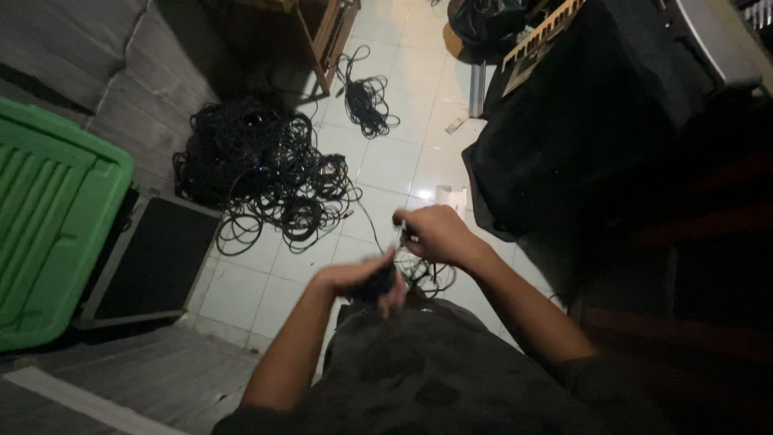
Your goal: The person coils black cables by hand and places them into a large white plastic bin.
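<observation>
Left hand (362, 282) was closed around a small dark bundle of coiled black cable (377, 283), right hand (435, 234) pinched shut on the thin cable strand running up from it, both just above the lap. Looked like that coil was only partway wound, imo. Big tangled heap of black cables (258, 165) and a smaller one (366, 101) sat untouched on the white tile floor (386, 165), beside a green plastic crate (48, 225).

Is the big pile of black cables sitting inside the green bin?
No, the big pile of black cables lies on the white tiled floor, apart from the green bin at the left.
</observation>
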